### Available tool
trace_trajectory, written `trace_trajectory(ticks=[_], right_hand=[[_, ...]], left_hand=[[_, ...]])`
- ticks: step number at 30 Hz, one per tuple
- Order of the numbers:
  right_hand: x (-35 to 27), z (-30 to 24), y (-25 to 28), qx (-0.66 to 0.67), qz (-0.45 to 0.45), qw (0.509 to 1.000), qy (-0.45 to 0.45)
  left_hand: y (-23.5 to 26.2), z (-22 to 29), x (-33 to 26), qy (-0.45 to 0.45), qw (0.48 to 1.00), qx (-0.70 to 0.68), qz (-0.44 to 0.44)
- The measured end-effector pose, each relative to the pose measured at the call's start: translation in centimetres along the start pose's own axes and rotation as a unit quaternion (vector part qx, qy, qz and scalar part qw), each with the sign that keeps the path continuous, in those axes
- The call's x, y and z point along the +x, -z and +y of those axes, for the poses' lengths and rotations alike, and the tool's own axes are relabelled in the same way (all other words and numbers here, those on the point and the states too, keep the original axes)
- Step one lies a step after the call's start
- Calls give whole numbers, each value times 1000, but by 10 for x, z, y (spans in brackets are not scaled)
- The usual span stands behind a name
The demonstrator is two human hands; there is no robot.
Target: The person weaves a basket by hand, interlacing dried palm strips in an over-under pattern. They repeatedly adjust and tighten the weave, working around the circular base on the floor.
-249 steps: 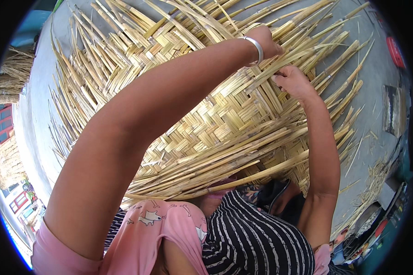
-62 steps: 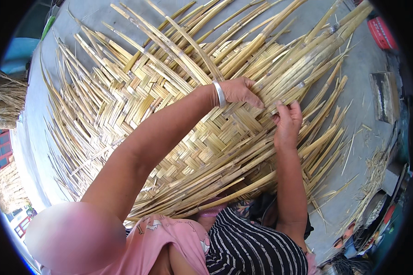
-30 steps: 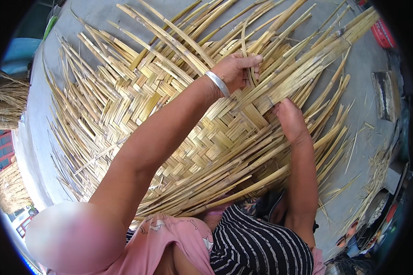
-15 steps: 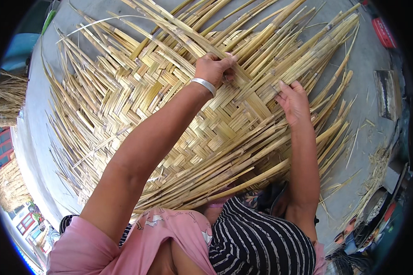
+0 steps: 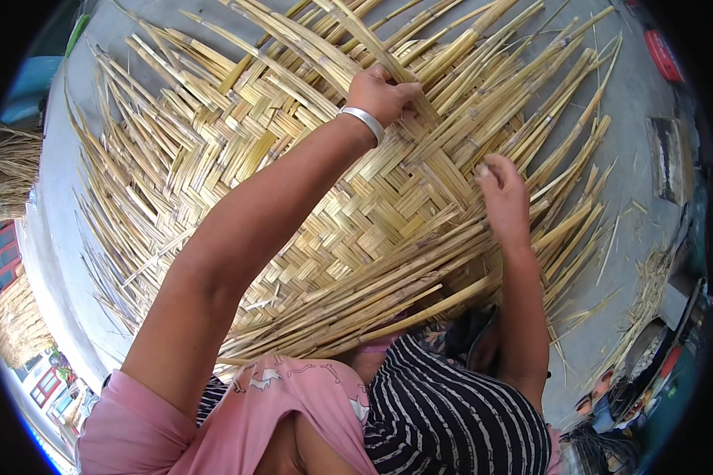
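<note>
Right of centre, the right hand (image 5: 505,194) curls its thumb and fingers close together (whether they pinch anything, I cannot tell) over the woven mat (image 5: 364,218) spread across mid-frame. Farther up, the left hand (image 5: 382,93) is closed round a reed strip (image 5: 376,47); this looks like weaving, the next move probably calling for a steady hold there.

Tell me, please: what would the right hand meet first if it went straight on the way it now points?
The right hand would probably meet the reed strips just ahead of it, which run out from the woven mat. Depth is unclear, so it may already touch them.
</note>
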State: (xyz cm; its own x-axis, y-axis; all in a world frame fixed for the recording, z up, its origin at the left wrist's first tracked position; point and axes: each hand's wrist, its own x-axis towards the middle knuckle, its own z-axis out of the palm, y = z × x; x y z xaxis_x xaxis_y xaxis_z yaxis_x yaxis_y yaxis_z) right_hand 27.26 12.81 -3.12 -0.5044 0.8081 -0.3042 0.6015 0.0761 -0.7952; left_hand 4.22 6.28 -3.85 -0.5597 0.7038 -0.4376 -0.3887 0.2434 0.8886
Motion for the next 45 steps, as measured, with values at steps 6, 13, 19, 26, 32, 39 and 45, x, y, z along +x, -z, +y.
trace_trajectory(ticks=[6, 13, 19, 26, 32, 39, 45], right_hand=[[-61, -1, -5, -375, -8, 891, 256], [-84, 4, -1, -419, -14, 862, 284], [-89, -2, -2, -439, -18, 856, 273], [-92, -3, -7, -443, -18, 857, 263], [-93, -8, -10, -463, -26, 853, 242], [-116, -18, -12, -441, 87, 861, 239], [-162, 22, 1, -179, 267, 946, 47]], left_hand=[[4, -11, 4, -4, 999, 8, 35], [12, -14, -14, 16, 996, -80, 44], [12, -5, -16, 73, 996, -46, 32], [36, -13, -88, 6, 993, 114, -11], [79, -61, -225, -55, 916, 362, -160], [95, -86, -294, -6, 878, 404, -258], [102, -95, -328, -117, 802, 520, -269]])
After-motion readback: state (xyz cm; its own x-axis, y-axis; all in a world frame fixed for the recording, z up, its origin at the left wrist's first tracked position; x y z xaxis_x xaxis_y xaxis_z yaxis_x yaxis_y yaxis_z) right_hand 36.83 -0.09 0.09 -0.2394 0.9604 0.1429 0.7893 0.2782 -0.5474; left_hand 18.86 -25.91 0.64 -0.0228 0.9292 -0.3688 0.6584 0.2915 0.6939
